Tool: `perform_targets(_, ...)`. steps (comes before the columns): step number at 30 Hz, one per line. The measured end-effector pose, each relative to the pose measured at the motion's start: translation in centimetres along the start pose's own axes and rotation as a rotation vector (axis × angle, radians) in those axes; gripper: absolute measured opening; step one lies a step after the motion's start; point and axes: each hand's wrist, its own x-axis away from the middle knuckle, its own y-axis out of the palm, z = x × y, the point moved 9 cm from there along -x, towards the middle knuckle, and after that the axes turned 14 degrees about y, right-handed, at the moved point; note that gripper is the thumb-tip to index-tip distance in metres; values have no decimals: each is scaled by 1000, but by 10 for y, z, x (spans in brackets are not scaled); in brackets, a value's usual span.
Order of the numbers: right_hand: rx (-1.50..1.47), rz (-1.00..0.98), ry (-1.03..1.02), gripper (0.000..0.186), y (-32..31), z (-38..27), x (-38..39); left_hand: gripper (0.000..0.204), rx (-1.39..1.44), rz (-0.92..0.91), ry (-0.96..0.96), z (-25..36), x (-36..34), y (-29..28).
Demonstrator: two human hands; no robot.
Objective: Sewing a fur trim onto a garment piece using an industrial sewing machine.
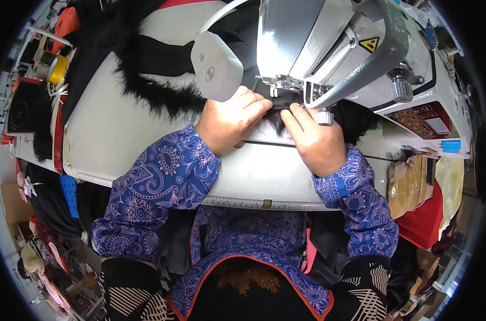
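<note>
Both my hands are at the presser foot [285, 85] of a white sewing machine [293, 40], one on each side of a piece of black fabric [283, 99]. My left hand [229, 122] has its fingers pressed together on the fabric's edge, left of the foot. With bent fingers, my right hand [319, 140] grips the same edge just right of the foot. A long strip of black fur trim [162, 102] trails from the left hand up across the table. More black fur [360, 122] lies right of my right hand. The needle tip is too small to make out.
A white lamp head [216, 67] hangs close above my left hand. Dark fabric [168, 56] is spread over the table's far left. A measuring tape [237, 202] runs along the front edge of the white table [98, 144]. A control panel [420, 120] is at right, near brown packages [408, 182].
</note>
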Motion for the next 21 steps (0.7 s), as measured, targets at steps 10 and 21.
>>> perform_targets(10,-103,-53,49,27,-2,2,-4,27,58,-5,-38,-4,5,-4)
perform_targets(21,-316,-46,32,22,3,15,-2,37,62,-97,127,10,5,-4)
